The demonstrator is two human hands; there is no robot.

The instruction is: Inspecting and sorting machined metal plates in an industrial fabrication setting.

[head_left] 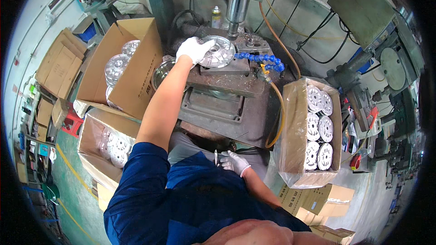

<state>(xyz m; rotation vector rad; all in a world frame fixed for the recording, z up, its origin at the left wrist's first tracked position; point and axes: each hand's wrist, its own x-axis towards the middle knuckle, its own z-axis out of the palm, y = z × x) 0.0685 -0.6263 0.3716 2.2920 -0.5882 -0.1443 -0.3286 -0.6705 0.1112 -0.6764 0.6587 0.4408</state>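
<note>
My left hand (194, 51), in a white glove, grips the left rim of a round silver metal casting (219, 52) with ribs and openings. The casting is over the metal block (227, 69) on the machine's table, below and left of the steel spindle (237, 13). Close to my lap is my right hand (234, 162), also gloved, with its fingers curled. A thin, pale, upright object (216, 157) shows at its fingertips; its kind cannot be made out. Beside my left forearm, a round metal bowl (162, 73) is partly hidden.
A blue segmented coolant hose (259, 57) reaches toward the casting from the right. Cartons of castings stand at the left (136, 70), lower left (91, 152) and right (287, 154). An orange hose (282, 109) loops along the table's right edge. A spray can (216, 17) stands behind.
</note>
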